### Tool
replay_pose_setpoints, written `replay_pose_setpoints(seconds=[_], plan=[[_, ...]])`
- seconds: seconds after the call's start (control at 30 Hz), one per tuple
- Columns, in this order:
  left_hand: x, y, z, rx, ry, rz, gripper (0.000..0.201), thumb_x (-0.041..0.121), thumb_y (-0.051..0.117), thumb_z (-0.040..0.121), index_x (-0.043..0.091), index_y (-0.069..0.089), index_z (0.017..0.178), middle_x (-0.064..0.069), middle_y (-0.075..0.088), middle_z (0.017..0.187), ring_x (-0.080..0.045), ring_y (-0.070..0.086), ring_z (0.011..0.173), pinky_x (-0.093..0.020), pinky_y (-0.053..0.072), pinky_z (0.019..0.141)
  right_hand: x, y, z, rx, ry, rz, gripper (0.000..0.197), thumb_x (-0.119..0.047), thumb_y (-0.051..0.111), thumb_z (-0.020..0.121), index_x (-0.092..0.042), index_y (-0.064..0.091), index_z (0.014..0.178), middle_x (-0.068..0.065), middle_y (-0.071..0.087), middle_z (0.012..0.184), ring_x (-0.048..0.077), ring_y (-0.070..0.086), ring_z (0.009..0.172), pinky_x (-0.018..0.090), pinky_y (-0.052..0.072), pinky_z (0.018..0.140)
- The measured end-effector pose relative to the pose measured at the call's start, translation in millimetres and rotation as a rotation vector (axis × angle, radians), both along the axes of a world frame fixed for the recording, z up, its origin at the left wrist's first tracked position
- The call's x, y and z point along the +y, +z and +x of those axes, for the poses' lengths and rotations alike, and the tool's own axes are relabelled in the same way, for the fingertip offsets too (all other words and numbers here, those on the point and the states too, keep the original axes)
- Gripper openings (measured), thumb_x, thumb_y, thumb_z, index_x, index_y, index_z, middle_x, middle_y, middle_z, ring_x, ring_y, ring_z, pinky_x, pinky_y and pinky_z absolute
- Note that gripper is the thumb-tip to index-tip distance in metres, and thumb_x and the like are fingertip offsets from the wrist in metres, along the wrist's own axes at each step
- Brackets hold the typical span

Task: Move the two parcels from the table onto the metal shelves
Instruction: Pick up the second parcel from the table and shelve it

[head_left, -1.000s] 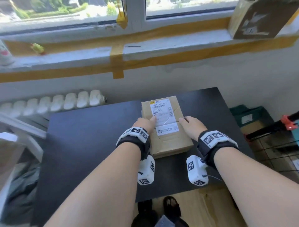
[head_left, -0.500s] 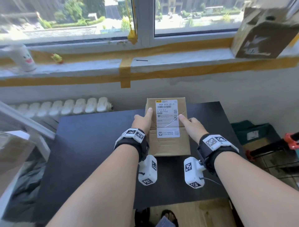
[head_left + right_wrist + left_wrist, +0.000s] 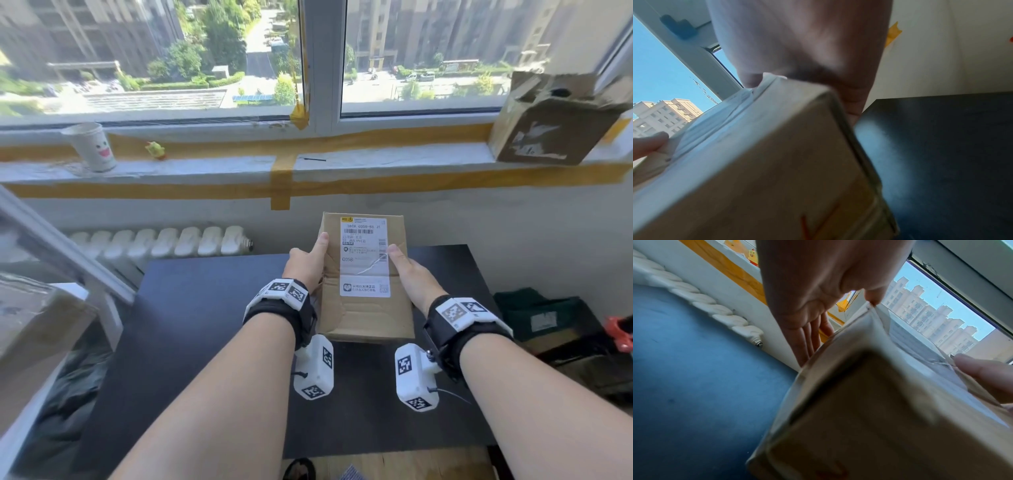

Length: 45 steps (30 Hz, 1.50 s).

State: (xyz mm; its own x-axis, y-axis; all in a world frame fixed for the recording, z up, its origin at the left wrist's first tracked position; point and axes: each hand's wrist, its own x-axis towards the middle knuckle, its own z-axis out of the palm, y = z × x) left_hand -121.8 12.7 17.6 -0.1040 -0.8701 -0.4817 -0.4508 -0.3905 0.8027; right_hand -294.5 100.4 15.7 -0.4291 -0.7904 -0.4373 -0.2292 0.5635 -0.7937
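A brown cardboard parcel (image 3: 363, 308) with a white shipping label is held in the air above the black table (image 3: 205, 325), its far end tipped up toward the window. My left hand (image 3: 306, 263) grips its left side with the thumb on the top face; the fingers lie along the side in the left wrist view, where the parcel (image 3: 879, 402) fills the lower right. My right hand (image 3: 407, 274) grips the right side the same way, thumb on the label. In the right wrist view the parcel (image 3: 766, 162) sits under my right hand (image 3: 797, 40).
At the left edge stands a white frame (image 3: 68, 253) with a blurred brown box (image 3: 34, 329). A paper cup (image 3: 92, 147), a yellow toy (image 3: 156, 150) and a torn cardboard box (image 3: 555, 126) sit on the windowsill. A radiator (image 3: 164, 241) is behind the table, a green crate (image 3: 534, 315) to its right.
The parcel has come up off the table in both hands and its far end has tipped upward. The head view has lifted toward the window.
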Motion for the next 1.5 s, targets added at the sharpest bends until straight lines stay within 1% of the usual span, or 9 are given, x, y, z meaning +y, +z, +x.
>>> replay_pose_setpoints(seconds=[0.17,0.5,0.6,0.67,0.83,1.0,1.23,1.37,1.5], plan=[[14.4,6.9,6.8,0.084,0.059,0.1,0.129,0.09,0.036,0.046,0.012,0.028,0.149,-0.016,0.052,0.137,-0.035,0.054,0.122,-0.053,0.047,0.099,3.7,6.0,6.7,-0.043,0.014,-0.034,0.069,-0.069,0.033,0.091,-0.024,0.053,0.139,-0.001,0.054,0.143,0.022,0.047,0.134,0.033,0.031,0.101],[41.6,8.8,32.4,0.081,0.202,0.109,0.121,0.091,0.05,0.042,0.017,0.033,0.137,-0.013,0.056,0.13,-0.031,0.058,0.117,-0.051,0.048,0.099,-0.9,-0.1,22.3,-0.05,0.125,-0.026,0.083,-0.081,0.031,0.081,-0.025,0.057,0.136,0.001,0.058,0.141,0.025,0.052,0.128,0.044,0.036,0.11],[56.5,9.2,45.8,0.088,0.224,0.073,0.079,0.082,0.044,0.074,0.016,0.039,0.117,-0.007,0.059,0.109,-0.025,0.06,0.101,-0.048,0.048,0.098,0.5,-4.9,32.6,-0.06,0.184,0.024,0.089,-0.087,0.028,0.071,-0.026,0.061,0.128,0.001,0.067,0.125,0.024,0.062,0.111,0.043,0.049,0.091],[64.4,6.7,54.8,0.085,0.217,0.045,0.071,0.077,0.035,0.084,0.018,0.04,0.122,-0.004,0.058,0.109,-0.024,0.058,0.103,-0.046,0.044,0.101,1.4,-5.3,42.0,-0.079,0.211,0.034,0.079,-0.082,0.029,0.08,-0.025,0.063,0.122,0.002,0.071,0.115,0.024,0.066,0.101,0.038,0.051,0.077],[60.9,-36.3,95.8,0.096,0.262,-0.063,0.12,0.104,0.022,0.045,0.022,0.053,0.128,-0.001,0.067,0.116,-0.024,0.063,0.108,-0.047,0.044,0.102,3.9,2.3,75.4,-0.102,0.268,0.043,0.066,-0.074,0.031,0.088,-0.02,0.064,0.107,0.006,0.071,0.1,0.03,0.066,0.094,0.044,0.054,0.084],[94.8,-21.0,140.3,0.1,0.357,-0.097,0.111,0.092,0.021,0.052,0.017,0.055,0.126,-0.006,0.067,0.115,-0.025,0.063,0.107,-0.045,0.043,0.102,14.8,10.6,121.4,-0.152,0.332,0.042,0.063,-0.073,0.035,0.087,-0.016,0.062,0.092,0.007,0.051,0.073,0.022,0.044,0.056,0.027,0.037,0.051],[169.9,13.4,222.8,0.034,0.454,-0.141,0.069,0.066,0.023,0.095,0.011,0.048,0.13,-0.004,0.055,0.113,-0.022,0.052,0.108,-0.035,0.036,0.092,50.8,8.0,207.3,-0.105,0.473,0.053,0.076,-0.077,0.03,0.086,-0.015,0.063,0.114,0.013,0.056,0.084,0.026,0.049,0.061,0.028,0.041,0.05],[216.6,8.4,277.4,0.035,0.5,-0.143,0.079,0.073,0.021,0.089,0.015,0.045,0.137,-0.005,0.054,0.132,-0.026,0.05,0.121,-0.039,0.035,0.101,88.5,10.7,264.1,-0.097,0.547,0.046,0.077,-0.078,0.029,0.084,-0.018,0.06,0.12,0.017,0.069,0.109,0.031,0.059,0.078,0.041,0.053,0.071],[270.6,8.0,332.4,0.035,0.554,-0.142,0.08,0.073,0.019,0.09,0.016,0.045,0.14,-0.012,0.052,0.14,-0.031,0.049,0.126,-0.038,0.034,0.103,133.4,12.4,322.0,-0.109,0.604,0.062,0.077,-0.08,0.031,0.08,-0.02,0.061,0.118,0.016,0.069,0.112,0.03,0.058,0.08,0.038,0.048,0.069]])
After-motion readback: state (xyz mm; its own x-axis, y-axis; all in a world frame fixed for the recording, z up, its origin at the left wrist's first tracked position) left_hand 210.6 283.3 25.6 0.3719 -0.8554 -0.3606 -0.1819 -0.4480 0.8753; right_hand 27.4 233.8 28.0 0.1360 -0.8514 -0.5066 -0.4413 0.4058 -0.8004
